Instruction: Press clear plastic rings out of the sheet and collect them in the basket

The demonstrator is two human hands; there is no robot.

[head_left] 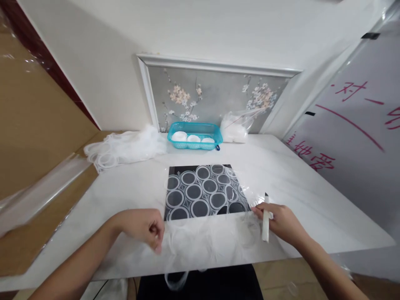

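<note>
In my right hand [281, 221] is a slim white-handled tool [265, 227] with a dark pointed tip; whether it is a knife or a marker I cannot tell. That hand's fingertips are beside the right front corner of a black sheet patterned with grey rings [200, 191]. My left hand [145, 227] is curled, off the sheet's left front corner; anything in its fingers is hidden. Between my hands lies clear, crumpled plastic [212, 241] with round shapes, and a loop of it hangs over the table edge. Clear film also lies along the sheet's right side.
A blue basket [194, 145] with white round rolls stands at the back, beside a clear bag of white material [235, 127]. White looped material [125, 148] is piled at the back left. Cardboard [31, 125] borders the left; a whiteboard [350, 121] leans on the right.
</note>
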